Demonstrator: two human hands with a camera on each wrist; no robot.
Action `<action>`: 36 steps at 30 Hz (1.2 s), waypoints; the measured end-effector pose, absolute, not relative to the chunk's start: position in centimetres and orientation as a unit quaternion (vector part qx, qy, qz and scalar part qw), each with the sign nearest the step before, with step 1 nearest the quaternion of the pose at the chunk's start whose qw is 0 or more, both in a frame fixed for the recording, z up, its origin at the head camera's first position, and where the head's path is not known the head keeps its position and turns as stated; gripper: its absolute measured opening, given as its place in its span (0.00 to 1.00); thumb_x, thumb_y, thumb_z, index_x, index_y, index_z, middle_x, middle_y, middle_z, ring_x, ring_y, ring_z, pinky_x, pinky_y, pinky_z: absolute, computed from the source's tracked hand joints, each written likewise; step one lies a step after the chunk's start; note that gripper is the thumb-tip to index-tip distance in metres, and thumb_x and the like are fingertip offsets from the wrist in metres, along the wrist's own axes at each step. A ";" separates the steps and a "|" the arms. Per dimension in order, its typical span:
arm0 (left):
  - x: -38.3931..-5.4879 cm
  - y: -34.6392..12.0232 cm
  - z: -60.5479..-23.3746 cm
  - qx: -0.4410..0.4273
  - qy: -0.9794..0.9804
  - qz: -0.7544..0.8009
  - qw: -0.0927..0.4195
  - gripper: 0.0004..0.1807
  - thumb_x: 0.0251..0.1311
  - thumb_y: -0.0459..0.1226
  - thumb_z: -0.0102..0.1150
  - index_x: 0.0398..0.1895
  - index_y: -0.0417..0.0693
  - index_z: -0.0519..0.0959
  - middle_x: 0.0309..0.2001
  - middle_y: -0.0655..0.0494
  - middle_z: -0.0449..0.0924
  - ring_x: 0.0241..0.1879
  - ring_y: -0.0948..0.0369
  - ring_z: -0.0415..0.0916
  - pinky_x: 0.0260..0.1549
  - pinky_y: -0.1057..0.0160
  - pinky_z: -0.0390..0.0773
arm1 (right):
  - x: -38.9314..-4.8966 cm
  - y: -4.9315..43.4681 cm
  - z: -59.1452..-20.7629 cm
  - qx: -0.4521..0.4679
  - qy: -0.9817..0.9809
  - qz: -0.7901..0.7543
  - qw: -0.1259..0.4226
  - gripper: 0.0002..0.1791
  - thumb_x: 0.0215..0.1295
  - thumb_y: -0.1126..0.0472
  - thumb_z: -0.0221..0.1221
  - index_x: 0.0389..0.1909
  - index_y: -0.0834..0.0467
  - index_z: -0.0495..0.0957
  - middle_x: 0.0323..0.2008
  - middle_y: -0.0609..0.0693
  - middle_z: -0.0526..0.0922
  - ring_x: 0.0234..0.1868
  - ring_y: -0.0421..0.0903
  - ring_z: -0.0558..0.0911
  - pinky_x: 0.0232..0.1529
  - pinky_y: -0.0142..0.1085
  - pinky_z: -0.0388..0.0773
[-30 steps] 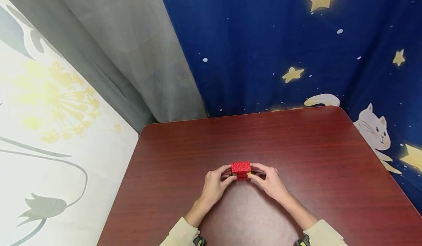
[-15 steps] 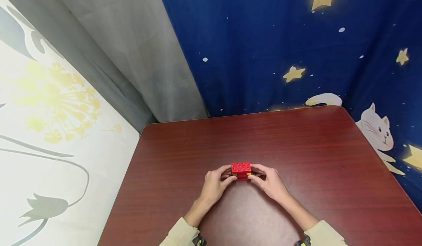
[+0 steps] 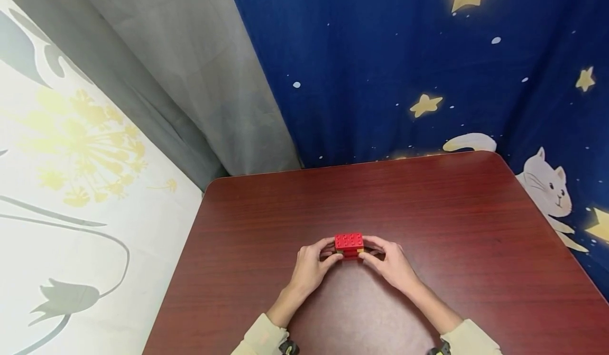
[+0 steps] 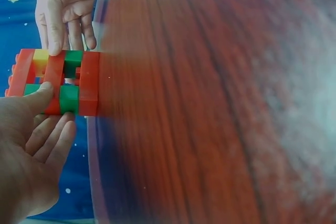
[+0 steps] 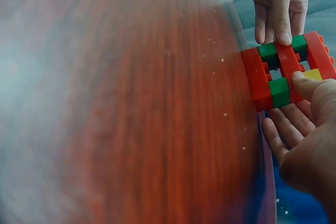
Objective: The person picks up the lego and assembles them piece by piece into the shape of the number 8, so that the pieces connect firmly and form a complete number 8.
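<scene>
A stack of toy building bricks point(image 3: 349, 241) stands on the table between both hands. It has three long red bricks in layers, with studs showing on top. Small green bricks point(image 4: 69, 98) and one yellow brick point(image 5: 312, 74) fill the ends between the layers, leaving openings in the middle. My left hand point(image 3: 308, 270) grips the stack's left end, its thumb on the near side by the middle red brick. From the right, my right hand point(image 3: 392, 265) pinches the other end likewise, thumb in front and fingers behind. In the head view the fingertips behind the stack are hidden.
The dark red-brown wooden table point(image 3: 266, 212) has rounded far corners. A blue star-patterned curtain point(image 3: 361, 69) and a grey curtain point(image 3: 200, 80) hang behind it. To the left is a white floral-printed cloth point(image 3: 157, 228).
The head view has shifted very slightly. Both hands keep the same hold on the brick stack, which stays in place.
</scene>
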State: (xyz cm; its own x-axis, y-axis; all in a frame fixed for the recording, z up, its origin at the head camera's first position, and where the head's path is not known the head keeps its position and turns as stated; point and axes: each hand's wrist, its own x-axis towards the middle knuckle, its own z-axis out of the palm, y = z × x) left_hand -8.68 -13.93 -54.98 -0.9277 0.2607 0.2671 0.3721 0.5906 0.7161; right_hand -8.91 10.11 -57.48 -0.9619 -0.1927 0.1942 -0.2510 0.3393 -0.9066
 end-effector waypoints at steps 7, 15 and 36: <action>-8.9 -13.7 -54.1 -0.177 -0.883 -0.428 0.071 0.24 0.64 0.40 0.76 0.60 0.39 0.85 0.47 0.48 0.91 0.44 0.61 0.90 0.42 0.66 0.87 | -8.9 10.2 -56.4 0.125 -0.815 0.565 0.030 0.24 0.67 0.61 0.74 0.61 0.65 0.84 0.48 0.56 0.91 0.45 0.49 0.91 0.44 0.35 0.86; -9.6 -13.1 -53.1 -0.153 -0.895 -0.416 0.059 0.25 0.67 0.44 0.73 0.62 0.41 0.85 0.49 0.49 0.90 0.44 0.64 0.89 0.41 0.69 0.86 | -9.6 10.2 -55.5 0.101 -0.806 0.583 0.029 0.22 0.67 0.61 0.73 0.57 0.68 0.85 0.48 0.61 0.90 0.47 0.54 0.91 0.44 0.35 0.87; -12.4 -12.0 -54.0 -0.053 -0.904 -0.422 0.035 0.13 0.68 0.44 0.73 0.47 0.45 0.92 0.34 0.57 0.92 0.28 0.69 0.88 0.31 0.71 0.85 | -12.1 9.0 -55.7 0.024 -0.857 0.512 0.052 0.11 0.66 0.58 0.75 0.43 0.60 0.93 0.31 0.54 0.92 0.27 0.44 0.89 0.35 0.38 0.80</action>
State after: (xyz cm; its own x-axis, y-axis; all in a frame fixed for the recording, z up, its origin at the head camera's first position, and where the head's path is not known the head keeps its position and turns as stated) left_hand -12.36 -11.95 -54.01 -0.9919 0.0657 0.1087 0.1255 0.6385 0.7593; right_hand -12.15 9.02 -55.66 -0.9935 0.0126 0.1128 -0.0934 0.4741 -0.8755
